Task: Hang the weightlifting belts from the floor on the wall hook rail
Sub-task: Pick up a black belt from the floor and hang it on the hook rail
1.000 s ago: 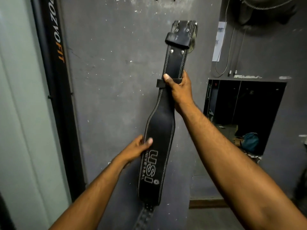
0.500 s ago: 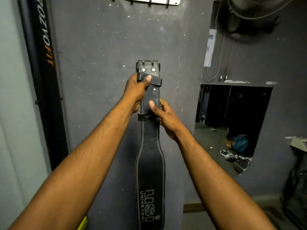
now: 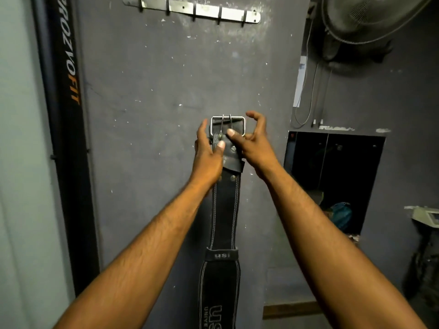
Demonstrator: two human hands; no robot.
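A black leather weightlifting belt (image 3: 224, 210) with white stitching hangs upright in front of the grey wall, its steel buckle (image 3: 228, 125) at the top. My left hand (image 3: 207, 153) grips the belt's top just under the buckle, thumb across the front. My right hand (image 3: 254, 143) pinches the leather flap at the buckle with thumb and curled fingers, index finger raised. The metal hook rail (image 3: 194, 9) with several hooks is fixed high on the wall, well above the buckle, and nothing hangs on it.
A black upright frame with orange lettering (image 3: 66, 115) stands at the left. A wall fan (image 3: 370, 17) is mounted at the upper right, with cables below it. A dark recess (image 3: 337, 176) opens in the wall at the right.
Both hands moved up to the belt's top end and the buckle now stands clear above them. The view tilted up, showing more of the hook rail.
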